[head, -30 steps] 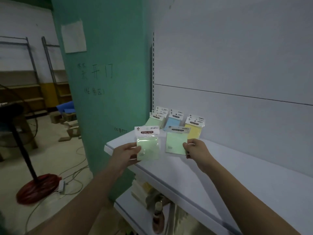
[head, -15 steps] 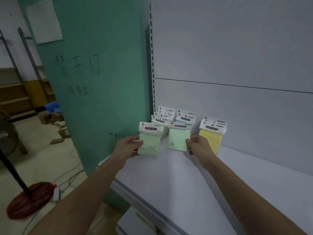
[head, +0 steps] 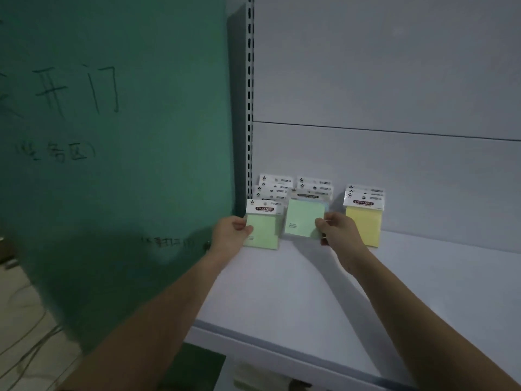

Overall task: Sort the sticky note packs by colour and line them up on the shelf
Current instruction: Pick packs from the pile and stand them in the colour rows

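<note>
My left hand (head: 232,232) grips a pale green sticky note pack (head: 265,225) by its left edge, at the back left of the white shelf (head: 282,292). My right hand (head: 335,228) holds a second green pack (head: 303,220) by its right edge, just right of the first. Behind them several packs stand in rows against the back panel: a left row (head: 272,187) and a middle row (head: 314,187) showing only white header cards. A row of yellow packs (head: 363,221) stands to the right of my right hand.
A green pillar (head: 127,165) with handwritten characters stands left of the shelf, beside a slotted metal upright (head: 249,108). The grey back panel (head: 394,165) closes the rear. A lower shelf (head: 253,379) shows beneath the front edge. Cables lie on the floor at far left.
Both hands have carried their green packs forward to the back of the shelf, in front of the standing rows. The view has moved closer and turned right.
</note>
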